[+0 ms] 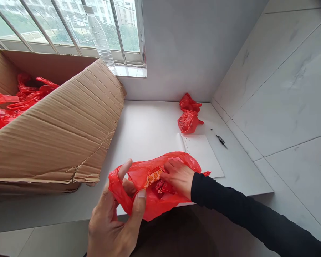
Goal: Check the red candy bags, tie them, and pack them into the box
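Note:
A red plastic bag (173,210) is held open above the table's front edge. My left hand (117,217) is closed on its left handle, with the thumb and fingers gripping the looped film. My right hand (178,175) reaches into the bag's mouth with its fingers curled, and the fingertips are partly hidden. Beside those fingers lies a packet with an orange round pattern (153,177). Dark red small packets (159,189) with printed marks sit just below it inside the bag. What the right fingers grip, if anything, does not show.
On the left a large open cardboard box (69,125) holds several red bags (29,94). Two tied red bags (188,121) stand near the wall on the white table (147,125). A notebook (203,153) and a pen (221,141) lie right. A clear bottle (100,39) stands on the sill.

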The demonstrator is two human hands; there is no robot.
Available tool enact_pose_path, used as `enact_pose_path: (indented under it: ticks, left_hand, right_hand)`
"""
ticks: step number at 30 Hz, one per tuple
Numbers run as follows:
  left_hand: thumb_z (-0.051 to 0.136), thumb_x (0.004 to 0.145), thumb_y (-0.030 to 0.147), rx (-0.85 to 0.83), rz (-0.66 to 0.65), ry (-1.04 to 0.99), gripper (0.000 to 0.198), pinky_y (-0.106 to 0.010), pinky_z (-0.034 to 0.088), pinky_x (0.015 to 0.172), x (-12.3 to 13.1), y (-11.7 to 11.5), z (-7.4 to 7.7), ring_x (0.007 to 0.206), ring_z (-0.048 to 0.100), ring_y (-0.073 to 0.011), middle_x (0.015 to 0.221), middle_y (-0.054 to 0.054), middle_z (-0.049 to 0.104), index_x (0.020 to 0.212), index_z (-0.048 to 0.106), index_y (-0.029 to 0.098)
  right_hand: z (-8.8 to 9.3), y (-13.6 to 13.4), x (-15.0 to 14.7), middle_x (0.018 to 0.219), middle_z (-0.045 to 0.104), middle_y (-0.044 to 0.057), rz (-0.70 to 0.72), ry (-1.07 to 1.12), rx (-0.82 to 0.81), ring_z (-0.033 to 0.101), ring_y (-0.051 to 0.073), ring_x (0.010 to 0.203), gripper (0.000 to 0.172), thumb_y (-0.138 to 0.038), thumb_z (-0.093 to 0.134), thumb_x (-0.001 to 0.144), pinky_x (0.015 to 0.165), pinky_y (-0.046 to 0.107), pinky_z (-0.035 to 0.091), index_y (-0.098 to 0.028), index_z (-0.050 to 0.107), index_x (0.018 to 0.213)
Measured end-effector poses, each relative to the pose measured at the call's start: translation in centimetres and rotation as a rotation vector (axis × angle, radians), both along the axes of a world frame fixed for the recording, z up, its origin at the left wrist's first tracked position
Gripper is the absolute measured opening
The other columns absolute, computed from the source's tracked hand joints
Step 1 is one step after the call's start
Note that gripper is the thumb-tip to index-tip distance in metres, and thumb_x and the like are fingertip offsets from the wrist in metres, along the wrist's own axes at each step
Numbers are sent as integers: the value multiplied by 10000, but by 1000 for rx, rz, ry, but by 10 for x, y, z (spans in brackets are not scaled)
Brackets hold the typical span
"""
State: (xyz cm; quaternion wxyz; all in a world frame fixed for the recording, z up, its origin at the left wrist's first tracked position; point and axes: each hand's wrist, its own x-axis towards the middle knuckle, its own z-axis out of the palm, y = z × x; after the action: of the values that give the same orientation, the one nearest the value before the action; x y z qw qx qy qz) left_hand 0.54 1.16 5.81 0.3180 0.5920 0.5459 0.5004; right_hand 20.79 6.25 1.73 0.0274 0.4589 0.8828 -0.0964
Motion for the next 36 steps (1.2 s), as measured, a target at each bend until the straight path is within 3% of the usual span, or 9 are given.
enact_pose_path:
  ticks: [4, 6, 9, 12, 18, 22, 25, 33, 36]
  left_hand:
    - [745, 794, 343, -66, 41, -62, 618, -272, 524, 694, 0, 0, 3, 849, 602, -196, 901, -11, 628, 1384, 565, 347]
    - [741, 799, 339, -93, 52, -96, 623, -261, 512, 678, 2, 0, 5, 846, 589, -190, 872, -8, 612, 1394, 554, 341]
    - [736, 803, 333, -97, 47, -84, 634, -256, 500, 635, 3, 1, 7, 815, 573, -187, 849, -13, 595, 1406, 543, 322]
    - [738, 800, 336, -98, 43, -69, 640, -251, 507, 629, 3, 1, 7, 825, 573, -188, 881, -26, 597, 1409, 541, 321]
    - [731, 810, 323, -108, 40, -91, 626, -230, 513, 667, 3, 1, 9, 806, 557, -161, 863, -10, 579, 1406, 540, 332]
    - [738, 808, 342, -110, 36, -85, 634, -224, 509, 670, 3, 1, 10, 802, 547, -156, 865, -4, 569, 1408, 532, 345]
    - [748, 800, 355, -120, 46, -108, 640, -215, 499, 662, 4, 0, 10, 833, 550, -160, 895, -5, 572, 1403, 535, 366]
    - [765, 779, 360, -110, 66, -140, 629, -188, 520, 694, 6, 1, 13, 851, 562, -147, 908, 18, 588, 1374, 562, 372]
    - [765, 776, 387, -127, 71, -146, 637, -226, 574, 745, 7, -5, 13, 941, 638, -186, 1071, -16, 684, 1379, 563, 346]
  right_hand:
    - [11, 1, 6, 1037, 599, 71, -89, 240, -26, 542, 196, 875, 225, -228, 658, 851, 694, 302, 399, -213, 636, 1074]
    - [16, 0, 10, 940, 626, 32, -181, 443, -56, 551, 167, 800, 285, -231, 650, 857, 688, 288, 412, -227, 607, 1138]
    - [19, -3, 13, 770, 644, -24, -283, 712, -161, 554, 130, 668, 204, -219, 562, 912, 672, 272, 446, -226, 606, 1111]
    - [18, -4, 12, 874, 711, 0, -349, 859, -284, 631, 129, 730, 156, -216, 535, 919, 660, 253, 485, -212, 638, 1037]
    - [7, -3, 10, 848, 715, 7, -359, 820, -360, 668, 154, 768, 84, -257, 637, 859, 733, 297, 526, -193, 652, 911]
    - [0, -4, 11, 973, 704, 42, -457, 917, -375, 679, 170, 862, 233, -216, 640, 843, 760, 326, 557, -182, 585, 1066]
    - [1, -5, 12, 1018, 701, 71, -525, 969, -479, 681, 193, 914, 214, -266, 668, 839, 774, 361, 568, -179, 559, 1001]
    - [1, -5, 15, 1033, 697, 73, -517, 980, -515, 677, 204, 936, 206, -284, 686, 835, 774, 372, 562, -188, 550, 957]
    - [2, -4, 15, 1034, 699, 66, -476, 966, -490, 681, 198, 921, 213, -264, 661, 850, 784, 365, 558, -186, 563, 1022]
